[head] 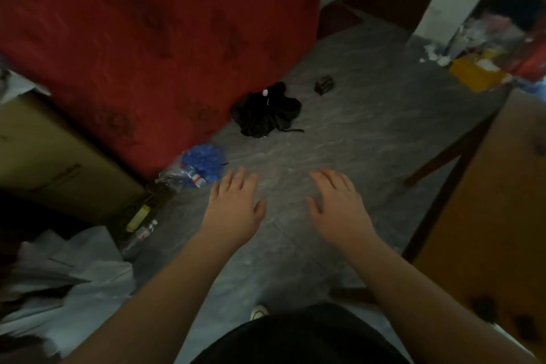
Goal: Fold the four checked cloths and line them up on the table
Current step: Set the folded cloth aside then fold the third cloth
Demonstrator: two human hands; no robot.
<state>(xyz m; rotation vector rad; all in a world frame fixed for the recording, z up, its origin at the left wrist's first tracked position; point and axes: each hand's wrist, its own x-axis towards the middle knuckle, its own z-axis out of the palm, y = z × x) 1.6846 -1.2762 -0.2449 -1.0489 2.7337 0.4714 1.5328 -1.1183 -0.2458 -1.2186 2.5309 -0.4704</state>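
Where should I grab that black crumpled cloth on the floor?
Probably pinch the bunched top of the black cloth from above, coming from the open floor side on the right: it lies in a loose heap against the red fabric surface on its left.

No readable text, labels too blurred

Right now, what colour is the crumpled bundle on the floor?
The crumpled bundle is black, with no checks visible; the head view shows it.
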